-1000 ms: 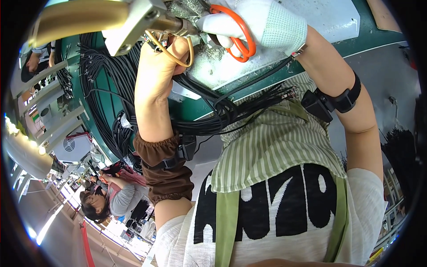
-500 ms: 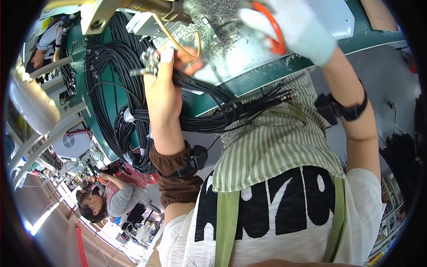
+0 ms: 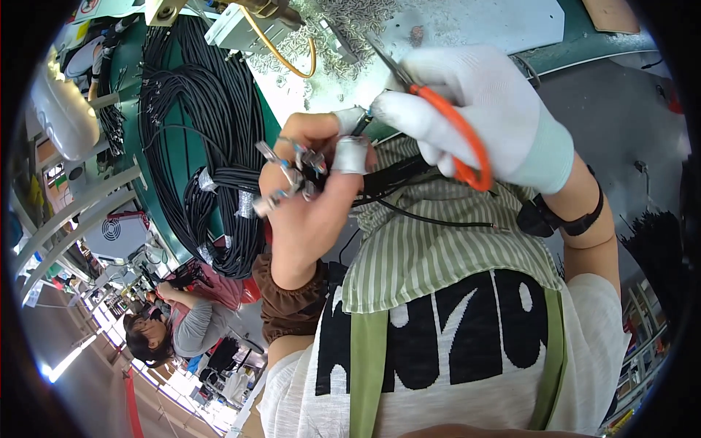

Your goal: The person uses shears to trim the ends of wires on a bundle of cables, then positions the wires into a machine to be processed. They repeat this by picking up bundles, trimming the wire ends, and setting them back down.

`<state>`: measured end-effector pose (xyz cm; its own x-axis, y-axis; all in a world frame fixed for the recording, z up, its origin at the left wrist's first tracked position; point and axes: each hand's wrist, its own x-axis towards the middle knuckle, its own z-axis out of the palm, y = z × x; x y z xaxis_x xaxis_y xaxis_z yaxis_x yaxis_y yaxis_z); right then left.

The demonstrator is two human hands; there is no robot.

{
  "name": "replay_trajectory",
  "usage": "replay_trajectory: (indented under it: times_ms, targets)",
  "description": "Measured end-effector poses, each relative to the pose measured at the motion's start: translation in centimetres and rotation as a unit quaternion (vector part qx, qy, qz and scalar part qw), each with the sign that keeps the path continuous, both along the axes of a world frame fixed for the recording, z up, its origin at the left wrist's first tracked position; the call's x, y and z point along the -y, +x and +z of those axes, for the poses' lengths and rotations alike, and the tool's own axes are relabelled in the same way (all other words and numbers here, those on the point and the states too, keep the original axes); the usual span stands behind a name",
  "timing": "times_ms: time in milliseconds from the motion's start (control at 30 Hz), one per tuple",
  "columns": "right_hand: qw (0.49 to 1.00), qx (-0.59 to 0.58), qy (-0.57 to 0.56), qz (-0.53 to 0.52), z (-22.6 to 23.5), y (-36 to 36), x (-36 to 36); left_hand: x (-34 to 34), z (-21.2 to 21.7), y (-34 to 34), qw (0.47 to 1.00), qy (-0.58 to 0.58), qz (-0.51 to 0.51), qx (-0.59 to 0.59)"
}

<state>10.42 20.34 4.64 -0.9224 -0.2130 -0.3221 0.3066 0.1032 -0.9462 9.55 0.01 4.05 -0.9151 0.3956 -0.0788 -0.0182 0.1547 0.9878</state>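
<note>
L hand (image 3: 310, 197) pinched black cable w/ metal terminals (image 3: 292, 171); gloved R hand (image 3: 482, 117) gripped orange scissors (image 3: 438, 124) at cable end; trimming looked underway, coiled cables (image 3: 212, 146) far left untouched.

Green workbench (image 3: 584, 44), grey floor (image 3: 613, 131), bright factory hall

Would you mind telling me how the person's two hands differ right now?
The right hand wears a white glove; the left hand is bare apart from white tape on its fingertips. The right hand holds orange-handled scissors; the left hand grips a bundle of black wires with metal ends. Both meet at one wire tip.
</note>
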Motion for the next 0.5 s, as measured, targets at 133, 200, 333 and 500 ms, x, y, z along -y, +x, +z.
replay_trajectory:
  times_ms: [133, 200, 333, 500]
  targets:
    - [0.953, -0.005, -0.300, 0.031, -1.9, 0.5, -0.8, -0.3, -1.4, 0.5, 0.964, -0.097, -0.030, -0.245]
    - [0.978, -0.064, -0.195, 0.026, -2.0, 1.1, -0.6, -0.4, -0.8, 0.7, 0.989, -0.040, -0.020, -0.143]
    - [0.971, -0.232, 0.046, 0.021, -1.3, 1.5, 0.3, -0.2, -0.1, 0.2, 0.990, 0.097, -0.008, 0.105]
    - [0.883, -0.412, 0.219, -0.054, -1.8, 2.0, 1.2, -0.2, -0.2, -0.1, 0.988, 0.106, 0.026, 0.107]
